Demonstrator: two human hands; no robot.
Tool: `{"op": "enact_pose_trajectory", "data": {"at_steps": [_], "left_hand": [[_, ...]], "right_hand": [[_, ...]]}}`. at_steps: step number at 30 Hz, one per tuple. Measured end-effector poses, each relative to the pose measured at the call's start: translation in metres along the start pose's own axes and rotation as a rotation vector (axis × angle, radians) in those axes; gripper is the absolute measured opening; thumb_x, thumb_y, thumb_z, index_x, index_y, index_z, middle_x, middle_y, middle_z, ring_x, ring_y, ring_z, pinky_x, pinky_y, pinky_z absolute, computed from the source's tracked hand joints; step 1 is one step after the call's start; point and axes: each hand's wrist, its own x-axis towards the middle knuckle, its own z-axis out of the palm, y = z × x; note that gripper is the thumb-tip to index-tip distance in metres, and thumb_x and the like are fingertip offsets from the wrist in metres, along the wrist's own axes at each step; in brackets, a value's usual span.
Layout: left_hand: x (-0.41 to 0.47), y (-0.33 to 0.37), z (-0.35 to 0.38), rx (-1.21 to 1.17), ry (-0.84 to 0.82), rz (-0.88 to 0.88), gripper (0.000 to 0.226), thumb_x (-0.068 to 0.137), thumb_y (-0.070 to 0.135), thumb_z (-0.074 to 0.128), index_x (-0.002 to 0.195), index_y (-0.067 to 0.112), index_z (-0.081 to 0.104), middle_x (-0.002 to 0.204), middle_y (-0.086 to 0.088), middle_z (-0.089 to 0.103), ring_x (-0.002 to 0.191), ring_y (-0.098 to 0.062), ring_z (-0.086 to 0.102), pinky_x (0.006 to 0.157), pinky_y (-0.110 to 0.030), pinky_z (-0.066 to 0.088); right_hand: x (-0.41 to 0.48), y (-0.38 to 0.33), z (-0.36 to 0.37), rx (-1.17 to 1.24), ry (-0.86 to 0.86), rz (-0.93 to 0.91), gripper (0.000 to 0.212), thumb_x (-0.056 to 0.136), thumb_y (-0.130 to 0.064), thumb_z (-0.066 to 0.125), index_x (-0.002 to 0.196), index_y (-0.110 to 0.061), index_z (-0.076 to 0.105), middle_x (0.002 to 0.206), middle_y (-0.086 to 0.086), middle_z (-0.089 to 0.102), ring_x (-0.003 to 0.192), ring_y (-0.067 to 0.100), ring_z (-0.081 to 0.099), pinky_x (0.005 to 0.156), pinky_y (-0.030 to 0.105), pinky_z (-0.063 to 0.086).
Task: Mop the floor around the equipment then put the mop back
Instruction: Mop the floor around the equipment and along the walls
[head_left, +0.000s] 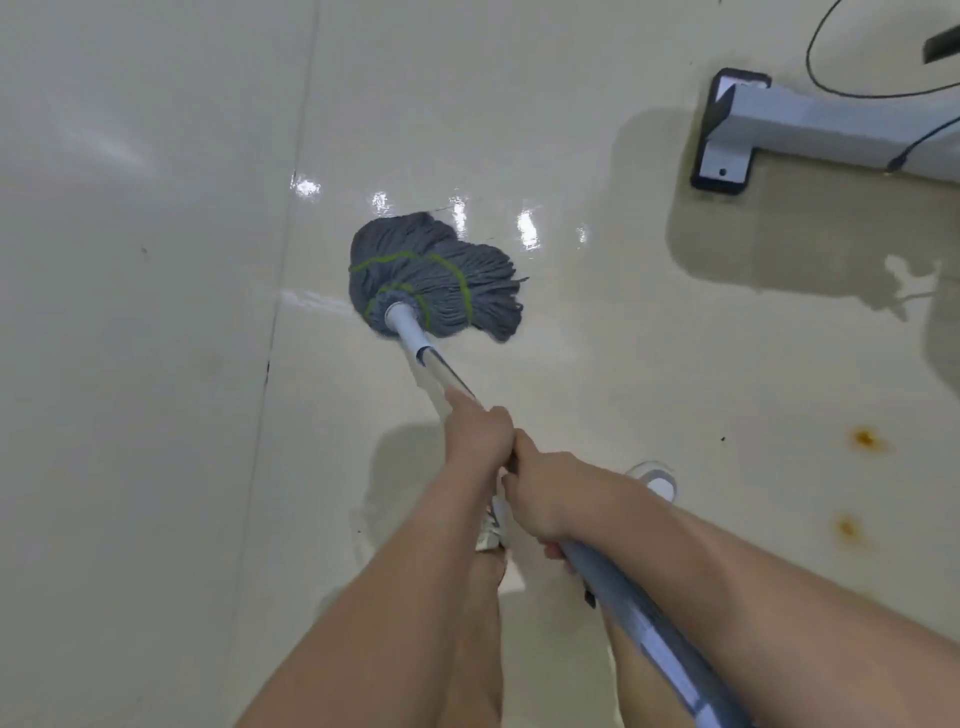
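Both hands grip the mop handle (431, 364), the left hand (480, 431) wrapped around it farther along, the right hand (540, 493) closed just behind. The grey string mop head (436, 275), banded with green stitching, lies spread on the wet, glossy cream floor (156, 364). Far right stands a grey metal equipment foot (753, 130) with a black cable (831, 78); rust-coloured spots (865, 439) mark the floor near right.

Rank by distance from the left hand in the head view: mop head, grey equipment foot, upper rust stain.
1. mop head, just ahead of the left hand, down the handle.
2. upper rust stain, to the right on the floor.
3. equipment foot, far upper right.
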Motion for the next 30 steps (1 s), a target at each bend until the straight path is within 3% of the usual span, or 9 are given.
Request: {"op": "enact_pose_trajectory", "data": {"at_steps": [3, 5, 6, 10, 13, 20, 24, 27, 30], "left_hand": [[0.020, -0.037, -0.046, -0.093, 0.086, -0.105, 0.059, 0.086, 0.015, 0.045, 0.141, 0.001, 0.028, 0.129, -0.025, 0.055, 0.107, -0.040, 0.061, 0.087, -0.047, 0.055], [0.024, -0.056, -0.062, -0.140, 0.102, -0.173, 0.064, 0.087, 0.015, 0.044, 0.145, 0.000, 0.025, 0.122, -0.024, 0.058, 0.081, -0.033, 0.062, 0.062, -0.036, 0.054], [0.025, -0.065, -0.063, -0.150, 0.104, -0.195, 0.067, 0.086, 0.015, 0.044, 0.147, 0.000, 0.022, 0.119, -0.022, 0.058, 0.077, -0.030, 0.061, 0.059, -0.033, 0.051], [0.020, -0.075, -0.044, 0.017, 0.066, -0.196, 0.081, 0.088, 0.020, 0.043, 0.155, 0.006, -0.001, 0.134, -0.022, 0.053, 0.115, -0.038, 0.059, 0.094, -0.044, 0.053], [0.006, -0.064, -0.006, 0.151, 0.038, -0.148, 0.081, 0.094, 0.021, 0.042, 0.154, 0.001, -0.007, 0.142, -0.022, 0.047, 0.123, -0.036, 0.054, 0.096, -0.036, 0.047], [-0.038, -0.023, 0.122, 0.416, -0.067, 0.000, 0.083, 0.097, 0.023, 0.043, 0.152, -0.008, -0.011, 0.146, -0.024, 0.041, 0.125, -0.034, 0.050, 0.094, -0.035, 0.043], [-0.088, -0.012, 0.221, 0.518, -0.152, 0.118, 0.080, 0.097, 0.023, 0.042, 0.153, -0.005, -0.009, 0.146, -0.023, 0.039, 0.128, -0.033, 0.049, 0.099, -0.037, 0.042], [-0.120, -0.004, 0.304, 0.623, -0.212, 0.191, 0.084, 0.097, 0.028, 0.042, 0.151, -0.007, -0.013, 0.146, -0.021, 0.038, 0.128, -0.032, 0.049, 0.097, -0.036, 0.043], [-0.149, 0.003, 0.382, 0.703, -0.271, 0.276, 0.086, 0.098, 0.031, 0.044, 0.153, -0.004, -0.012, 0.150, -0.021, 0.034, 0.134, -0.033, 0.044, 0.104, -0.038, 0.039]], "right_hand": [[0.016, -0.047, 0.018, -0.242, -0.086, -0.042, 0.063, 0.093, -0.003, 0.040, 0.150, -0.017, 0.017, 0.099, 0.015, 0.058, 0.050, 0.021, 0.035, 0.041, 0.031, 0.030], [0.021, -0.064, 0.030, -0.339, -0.106, -0.060, 0.061, 0.095, -0.006, 0.041, 0.151, -0.016, 0.018, 0.084, 0.011, 0.051, 0.052, 0.019, 0.032, 0.043, 0.030, 0.028], [0.025, -0.065, 0.038, -0.346, -0.104, -0.066, 0.058, 0.095, -0.008, 0.040, 0.150, -0.019, 0.022, 0.077, 0.007, 0.044, 0.053, 0.020, 0.034, 0.043, 0.030, 0.029], [0.025, -0.029, 0.053, -0.063, -0.054, -0.046, 0.026, 0.095, -0.021, 0.033, 0.117, -0.026, 0.047, 0.078, 0.013, 0.056, 0.048, 0.032, 0.058, 0.045, 0.031, 0.046], [0.017, 0.018, 0.041, 0.113, -0.024, -0.014, 0.022, 0.094, -0.030, 0.033, 0.105, -0.028, 0.052, 0.081, 0.014, 0.061, 0.041, 0.027, 0.050, 0.045, 0.029, 0.046], [-0.023, 0.151, 0.016, 0.194, 0.126, -0.034, 0.021, 0.098, -0.032, 0.034, 0.099, -0.033, 0.054, 0.064, 0.001, 0.051, 0.038, 0.017, 0.048, 0.043, 0.028, 0.044], [-0.064, 0.250, 0.011, 0.265, 0.190, -0.004, 0.029, 0.103, -0.030, 0.033, 0.122, -0.031, 0.055, 0.060, -0.005, 0.049, 0.036, 0.004, 0.051, 0.048, 0.025, 0.036], [-0.097, 0.329, 0.007, 0.504, 0.237, 0.061, 0.031, 0.104, -0.037, 0.034, 0.127, -0.033, 0.055, 0.051, -0.010, 0.044, 0.041, 0.008, 0.043, 0.043, 0.018, 0.032], [-0.122, 0.401, 0.011, 0.801, 0.277, 0.127, 0.027, 0.101, -0.046, 0.035, 0.121, -0.043, 0.054, 0.047, 0.003, 0.046, 0.038, 0.019, 0.042, 0.040, 0.021, 0.037]]}}
